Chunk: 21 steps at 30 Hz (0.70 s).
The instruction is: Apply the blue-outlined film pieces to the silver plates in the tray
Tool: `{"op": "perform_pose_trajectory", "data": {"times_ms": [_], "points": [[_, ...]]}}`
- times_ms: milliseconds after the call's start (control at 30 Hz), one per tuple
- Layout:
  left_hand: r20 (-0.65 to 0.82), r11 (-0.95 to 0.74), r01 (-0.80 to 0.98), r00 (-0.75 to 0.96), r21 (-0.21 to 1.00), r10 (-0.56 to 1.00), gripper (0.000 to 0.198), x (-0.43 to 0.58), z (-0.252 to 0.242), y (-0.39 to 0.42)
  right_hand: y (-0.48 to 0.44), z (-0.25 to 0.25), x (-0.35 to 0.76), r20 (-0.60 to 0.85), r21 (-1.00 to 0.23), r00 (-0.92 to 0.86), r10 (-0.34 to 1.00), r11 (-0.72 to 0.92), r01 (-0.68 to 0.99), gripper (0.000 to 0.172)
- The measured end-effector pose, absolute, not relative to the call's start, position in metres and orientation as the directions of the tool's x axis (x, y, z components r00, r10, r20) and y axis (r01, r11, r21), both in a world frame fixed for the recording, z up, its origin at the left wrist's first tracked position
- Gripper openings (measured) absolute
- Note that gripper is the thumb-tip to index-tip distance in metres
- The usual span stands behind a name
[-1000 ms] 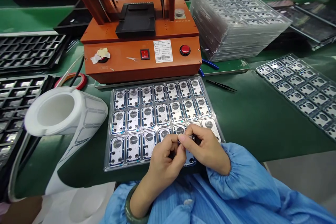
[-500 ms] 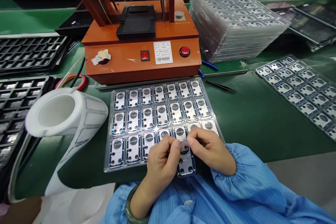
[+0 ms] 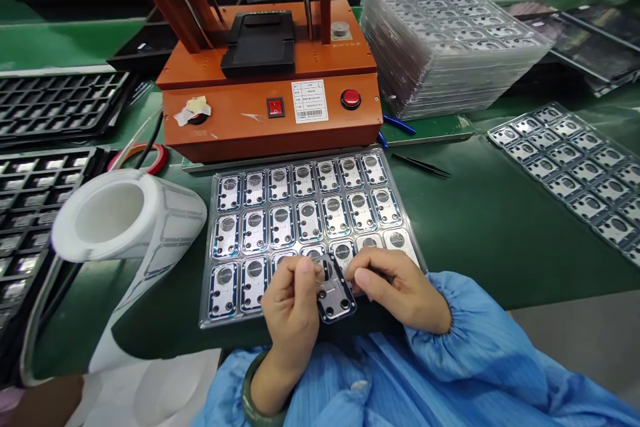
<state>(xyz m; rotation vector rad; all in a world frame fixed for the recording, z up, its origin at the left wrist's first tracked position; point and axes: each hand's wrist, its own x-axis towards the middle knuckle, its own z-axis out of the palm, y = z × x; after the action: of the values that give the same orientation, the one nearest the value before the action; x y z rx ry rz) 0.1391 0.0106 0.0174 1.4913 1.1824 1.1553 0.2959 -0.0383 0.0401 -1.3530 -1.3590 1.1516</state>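
My left hand [image 3: 290, 310] and right hand [image 3: 400, 290] pinched a tilted metal plate [image 3: 336, 297] between their fingertips, just above the front row of the clear tray [image 3: 206, 280] at the desk's front edge. Behind the tray stood the orange press [image 3: 240, 123]. A white label roll [image 3: 150, 213] lay toward the left edge, and black tweezers [image 3: 423, 165] lay to the tray's right.

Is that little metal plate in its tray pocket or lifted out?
Out: left hand and right hand hold the metal plate tilted above the tray.
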Motion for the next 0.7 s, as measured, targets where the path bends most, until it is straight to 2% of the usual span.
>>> {"op": "perform_pose_trajectory", "data": {"times_ms": [100, 233, 533, 700], "points": [[0.091, -0.092, 0.130, 0.014, 0.987, 0.996, 0.028, 0.1391, 0.0132, 0.0106, -0.0390, 0.0424, 0.2962, 0.021, -0.973, -0.116, 0.993, 0.046, 0.224, 0.020], [0.081, -0.083, 0.122, 0.024, 0.989, 0.996, 0.027, 0.1394, 0.0112, 0.0094, -0.0399, 0.0419, 0.2944, 0.067, -0.973, -0.170, 0.983, 0.103, 0.209, 0.012], [0.211, -0.208, 0.209, 0.005, 0.956, 0.977, 0.026, 0.1432, 0.0154, 0.0082, -0.0388, 0.0337, 0.2870, 0.208, -0.914, -0.087, 0.974, 0.226, 0.336, 0.012], [0.250, -0.248, 0.230, 0.020, 0.941, 0.968, 0.030, 0.1428, 0.0135, 0.0065, -0.0419, 0.0358, 0.2880, 0.163, -0.939, -0.078, 0.983, 0.179, 0.294, 0.011]]}}
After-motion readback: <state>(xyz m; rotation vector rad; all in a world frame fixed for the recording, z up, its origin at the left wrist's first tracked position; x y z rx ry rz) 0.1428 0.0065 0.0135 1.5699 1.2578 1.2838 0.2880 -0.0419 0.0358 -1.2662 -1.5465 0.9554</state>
